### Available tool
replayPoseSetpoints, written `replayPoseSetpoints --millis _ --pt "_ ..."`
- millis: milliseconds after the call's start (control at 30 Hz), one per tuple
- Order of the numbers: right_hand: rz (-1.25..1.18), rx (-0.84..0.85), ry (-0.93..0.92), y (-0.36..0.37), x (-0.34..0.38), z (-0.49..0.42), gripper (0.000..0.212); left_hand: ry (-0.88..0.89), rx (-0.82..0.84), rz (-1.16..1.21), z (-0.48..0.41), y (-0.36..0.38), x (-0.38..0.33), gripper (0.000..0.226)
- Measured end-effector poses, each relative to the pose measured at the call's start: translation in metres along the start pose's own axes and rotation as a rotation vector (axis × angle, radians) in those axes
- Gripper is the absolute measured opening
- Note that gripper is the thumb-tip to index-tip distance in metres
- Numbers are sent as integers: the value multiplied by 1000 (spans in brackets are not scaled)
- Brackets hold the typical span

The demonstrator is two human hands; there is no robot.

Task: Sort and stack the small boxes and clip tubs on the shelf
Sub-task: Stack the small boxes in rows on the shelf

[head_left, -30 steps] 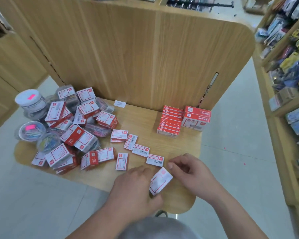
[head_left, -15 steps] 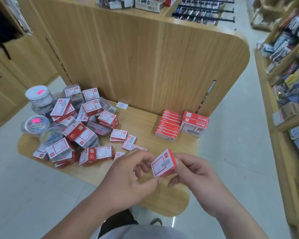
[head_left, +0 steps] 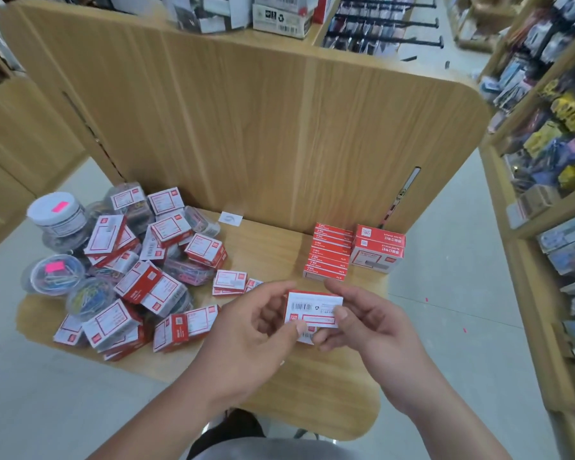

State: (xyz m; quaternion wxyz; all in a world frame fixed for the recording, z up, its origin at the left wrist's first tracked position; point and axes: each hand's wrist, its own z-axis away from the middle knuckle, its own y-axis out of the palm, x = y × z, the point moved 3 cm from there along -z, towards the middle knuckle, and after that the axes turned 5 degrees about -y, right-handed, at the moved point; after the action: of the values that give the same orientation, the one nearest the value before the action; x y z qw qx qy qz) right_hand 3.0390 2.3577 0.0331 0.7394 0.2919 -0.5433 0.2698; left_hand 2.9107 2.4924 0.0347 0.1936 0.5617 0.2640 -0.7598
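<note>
Above the front of the wooden shelf [head_left: 273,240], my left hand [head_left: 256,330] and my right hand [head_left: 369,323] pinch one small red-and-white box [head_left: 312,308] between them, its barcode face turned up. A loose heap of similar boxes [head_left: 146,280] covers the shelf's left half. Clear clip tubs [head_left: 52,277] with coloured clips stand at the heap's left edge, and a taller white-lidded tub [head_left: 55,214] is behind them. At the back right stand a neat stack of red boxes [head_left: 329,252] and a larger red box stack [head_left: 379,249].
A tall wooden back panel [head_left: 263,127] rises behind the shelf. A small white label [head_left: 230,218] lies at its foot. Store racks with packaged goods [head_left: 551,134] line the right aisle. Grey floor surrounds the shelf on both sides.
The box came up off the shelf's front edge into both hands and has been turned, so the barcode face now shows. My view has tilted upward slightly.
</note>
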Motion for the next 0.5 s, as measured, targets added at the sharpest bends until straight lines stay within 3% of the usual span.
replayPoseSetpoints --millis 133,267,333,400,500 --pt "82 -155 -2 4 2 -9 19 195 -39 -123 -11 -11 0 34" --pt "33 -71 112 6 0 -16 22 424 -22 -244 -20 -15 7 35" --pt "-3 -50 115 2 -2 -18 17 409 12 -216 -27 -14 8 41" --pt "-4 -39 102 -2 -4 -20 19 275 29 -154 -36 -12 9 54" --pt "19 -157 82 -11 -13 -25 13 217 8 -180 -46 -13 15 56"
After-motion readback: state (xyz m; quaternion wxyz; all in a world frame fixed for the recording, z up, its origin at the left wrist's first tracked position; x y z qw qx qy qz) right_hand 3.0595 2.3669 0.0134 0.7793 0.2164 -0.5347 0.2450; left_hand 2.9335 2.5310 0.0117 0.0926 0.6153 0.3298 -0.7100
